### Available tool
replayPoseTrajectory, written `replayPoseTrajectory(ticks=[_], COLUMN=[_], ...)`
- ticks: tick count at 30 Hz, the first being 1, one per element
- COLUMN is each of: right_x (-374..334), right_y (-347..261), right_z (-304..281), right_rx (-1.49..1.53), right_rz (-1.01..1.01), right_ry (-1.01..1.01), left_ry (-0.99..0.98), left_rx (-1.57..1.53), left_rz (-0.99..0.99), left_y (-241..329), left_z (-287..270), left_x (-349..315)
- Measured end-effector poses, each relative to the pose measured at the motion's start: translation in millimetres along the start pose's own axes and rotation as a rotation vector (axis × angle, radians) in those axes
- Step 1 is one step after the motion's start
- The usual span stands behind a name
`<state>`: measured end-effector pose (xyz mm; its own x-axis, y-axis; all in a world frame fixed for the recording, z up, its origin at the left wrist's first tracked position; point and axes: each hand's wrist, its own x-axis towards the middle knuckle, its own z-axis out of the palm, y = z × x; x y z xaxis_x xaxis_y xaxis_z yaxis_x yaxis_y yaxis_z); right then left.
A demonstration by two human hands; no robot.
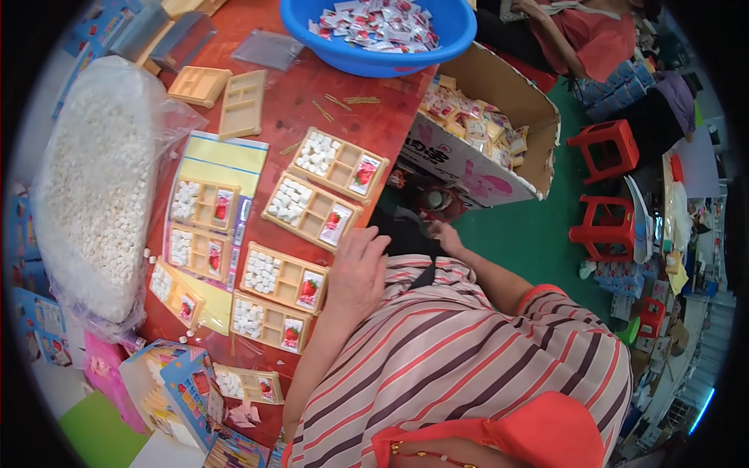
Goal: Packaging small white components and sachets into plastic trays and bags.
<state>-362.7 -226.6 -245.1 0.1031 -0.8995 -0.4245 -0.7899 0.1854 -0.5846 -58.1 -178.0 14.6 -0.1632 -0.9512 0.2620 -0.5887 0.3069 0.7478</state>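
Observation:
My left hand (357,269) rests at the table's right edge, fingers loosely bent and slightly apart, with nothing seen in it. Beside it are pale yellow compartment trays (289,269), each with small white marshmallow-like pieces in one section and a strawberry-printed sachet (334,225) in another. Several more such trays (207,204) lie further left, some on a yellow sheet (222,160). Down by my lap, my right hand (446,238) has its fingers curled together near black cloth (409,234); what they hold, if anything, is hidden.
A large clear bag of white pieces (101,203) fills the table's left side. At the far end stands a blue basin (378,58) of sachets. Right of the table is a cardboard box (499,168) with packets. Red stools (605,226) and other people (585,39) are further right.

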Motion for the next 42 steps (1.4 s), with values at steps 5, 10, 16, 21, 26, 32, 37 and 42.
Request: replayPoseTrajectory(ticks=[5, 10, 16, 21, 26, 32, 37, 42], right_x=[1, -20, -14, 8, 21, 23, 31, 17], right_y=[-143, -263, -325, -339, -336, -341, -337, -362], right_z=[-71, -112, -107, -96, -91, -99, -96, -105], right_rx=[0.249, -0.099, -0.333, -0.514, -0.640, -0.634, -0.683, -0.634], right_rz=[-0.272, -0.827, -1.116, -1.167, -1.209, -1.236, -1.241, -1.301], right_ry=[0.375, 0.533, 0.366, 0.182, 0.060, 0.038, 0.008, 0.042], left_ry=[-0.001, 0.102, 0.045, 0.087, 0.081, 0.144, 0.099, 0.218], left_rx=[-0.035, 0.189, 0.547, 0.604, 0.587, 0.490, 0.457, 0.293], left_rz=[-0.019, 0.056, -0.203, -0.283, -0.324, -0.285, -0.307, -0.319], left_y=[4, 7, -9, -26, -26, -19, -22, -23], left_z=[-8, -20, -28, -19, -16, -23, -29, -40], left_x=[-10, -8, -4, -10, -9, -4, -3, -4])
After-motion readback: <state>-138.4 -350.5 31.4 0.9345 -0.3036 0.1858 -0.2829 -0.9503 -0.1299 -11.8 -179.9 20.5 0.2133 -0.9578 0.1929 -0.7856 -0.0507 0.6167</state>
